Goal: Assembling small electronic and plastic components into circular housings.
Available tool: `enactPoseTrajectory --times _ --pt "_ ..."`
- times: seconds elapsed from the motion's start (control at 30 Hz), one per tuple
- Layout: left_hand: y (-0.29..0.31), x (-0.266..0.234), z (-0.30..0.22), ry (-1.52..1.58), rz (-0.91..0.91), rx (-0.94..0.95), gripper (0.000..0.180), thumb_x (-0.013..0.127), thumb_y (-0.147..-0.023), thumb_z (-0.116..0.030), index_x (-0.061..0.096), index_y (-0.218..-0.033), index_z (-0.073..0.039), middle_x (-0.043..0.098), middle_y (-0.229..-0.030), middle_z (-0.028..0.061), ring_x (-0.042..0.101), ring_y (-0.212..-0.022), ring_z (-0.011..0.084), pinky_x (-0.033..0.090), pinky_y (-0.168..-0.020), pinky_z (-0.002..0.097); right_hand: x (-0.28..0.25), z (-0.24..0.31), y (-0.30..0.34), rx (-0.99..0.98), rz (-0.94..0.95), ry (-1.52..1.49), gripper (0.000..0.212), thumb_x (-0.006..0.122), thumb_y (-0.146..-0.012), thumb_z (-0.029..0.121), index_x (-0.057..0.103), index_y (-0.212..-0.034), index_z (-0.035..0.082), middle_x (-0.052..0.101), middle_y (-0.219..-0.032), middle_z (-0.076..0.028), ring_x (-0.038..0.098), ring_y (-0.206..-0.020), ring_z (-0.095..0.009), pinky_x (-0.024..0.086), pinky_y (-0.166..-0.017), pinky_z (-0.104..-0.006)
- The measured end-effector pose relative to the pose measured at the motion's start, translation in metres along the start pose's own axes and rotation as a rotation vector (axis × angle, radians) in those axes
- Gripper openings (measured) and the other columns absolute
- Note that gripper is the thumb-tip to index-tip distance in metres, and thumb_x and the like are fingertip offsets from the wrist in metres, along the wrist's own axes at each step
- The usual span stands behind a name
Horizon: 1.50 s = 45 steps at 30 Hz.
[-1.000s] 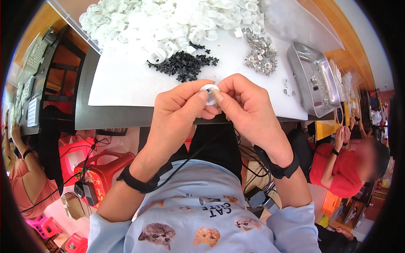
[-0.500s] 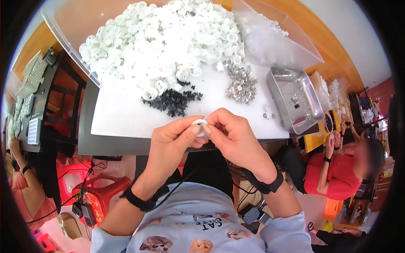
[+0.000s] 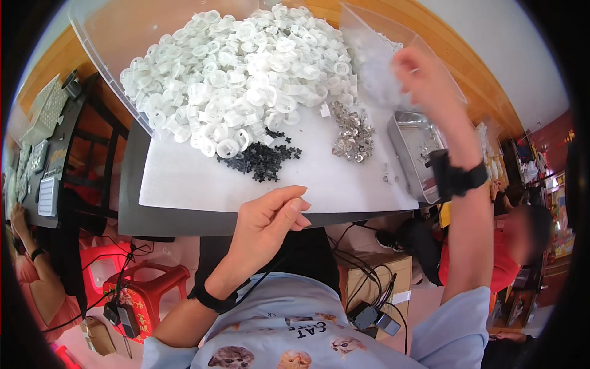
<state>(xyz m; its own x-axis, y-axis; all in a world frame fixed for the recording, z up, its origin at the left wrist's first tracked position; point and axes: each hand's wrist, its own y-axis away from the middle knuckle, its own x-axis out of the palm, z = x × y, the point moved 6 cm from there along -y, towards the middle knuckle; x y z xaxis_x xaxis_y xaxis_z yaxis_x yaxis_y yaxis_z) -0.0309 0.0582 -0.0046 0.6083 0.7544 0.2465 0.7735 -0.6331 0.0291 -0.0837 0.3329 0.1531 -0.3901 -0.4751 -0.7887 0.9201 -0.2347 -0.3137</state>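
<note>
Just over the near edge of the white foam sheet [image 3: 178, 184] is my left hand [image 3: 264, 224]. Its fingers are loosely bent, thumb and index a little apart, and nothing shows between them. My right hand [image 3: 424, 80] is up at the far right, over the clear plastic bag or bin [image 3: 372, 67] beyond the metal tray [image 3: 409, 154]. Motion smears its fingers, so whether they hold anything is hidden. A large heap of white ring-shaped plastic parts [image 3: 239, 74] covers the back of the sheet. In front lie small black parts [image 3: 261, 161] and a pile of small shiny metal pieces [image 3: 353, 135].
A dark tabletop edge [image 3: 178, 222] runs under the sheet. Red stools [image 3: 147, 289] stand lower left, and a cardboard box [image 3: 387, 283] with cables is lower right. One person in red [image 3: 510, 246] sits at right; another [image 3: 49, 277] works at left.
My hands have parted. The small white round part they held together no longer shows. My right hand has swung far up and right, while my left stays near the sheet's front edge.
</note>
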Motion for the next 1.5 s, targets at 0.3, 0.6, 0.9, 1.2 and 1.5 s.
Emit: enactPoseTrajectory --times 0.3,0.6,0.9,1.2,1.5 --pt "-0.002 -0.006 -0.001 0.019 0.021 -0.022 0.028 0.05 -0.097 -0.015 0.059 -0.116 0.004 0.066 -0.098 0.0118 0.064 -0.078 0.0137 0.053 -0.068 0.0249 0.127 0.01 0.012 -0.075 0.302 0.448 0.022 0.058 -0.084 0.02 0.058 -0.077 -0.001 0.061 -0.078 -0.021 0.059 -0.076 -0.039 0.046 -0.066 -0.0469" --pt "-0.009 -0.015 -0.002 0.343 -0.09 -0.093 0.04 0.043 -0.101 -0.029 0.051 -0.123 0.003 0.062 -0.09 0.011 0.062 -0.07 0.0134 0.051 -0.061 0.0243 0.113 0.091 0.079 -0.414 0.297 0.394 0.013 0.055 -0.078 0.009 0.062 -0.085 0.001 0.062 -0.079 -0.016 0.064 -0.071 -0.034 0.051 -0.059 -0.0424" --pt "-0.013 -0.016 -0.002 0.341 -0.087 -0.091 0.036 0.044 -0.099 -0.025 0.055 -0.119 0.003 0.061 -0.087 0.0107 0.057 -0.064 0.0121 0.045 -0.055 0.0234 0.109 0.104 0.134 -0.532 0.314 0.008 0.017 0.058 -0.081 0.012 0.056 -0.095 0.002 0.054 -0.088 -0.011 0.06 -0.077 -0.028 0.05 -0.059 -0.0349" --pt "-0.009 -0.011 -0.007 0.32 -0.082 -0.08 0.038 0.043 -0.097 -0.021 0.051 -0.124 0.006 0.063 -0.09 0.0113 0.055 -0.065 0.012 0.042 -0.058 0.0228 0.073 -0.002 0.103 -0.033 0.16 -0.133 0.016 0.051 -0.085 0.005 0.054 -0.099 -0.002 0.059 -0.086 -0.02 0.058 -0.08 -0.037 0.046 -0.071 -0.0419" --pt "-0.006 -0.002 -0.012 0.133 -0.062 -0.06 0.035 0.045 -0.098 -0.023 0.055 -0.118 0.003 0.063 -0.09 0.0101 0.054 -0.066 0.0099 0.043 -0.058 0.0223 0.065 -0.014 0.102 -0.084 0.187 0.156 0.013 0.048 -0.084 0.002 0.056 -0.093 -0.003 0.06 -0.09 -0.021 0.058 -0.085 -0.039 0.045 -0.074 -0.0441"
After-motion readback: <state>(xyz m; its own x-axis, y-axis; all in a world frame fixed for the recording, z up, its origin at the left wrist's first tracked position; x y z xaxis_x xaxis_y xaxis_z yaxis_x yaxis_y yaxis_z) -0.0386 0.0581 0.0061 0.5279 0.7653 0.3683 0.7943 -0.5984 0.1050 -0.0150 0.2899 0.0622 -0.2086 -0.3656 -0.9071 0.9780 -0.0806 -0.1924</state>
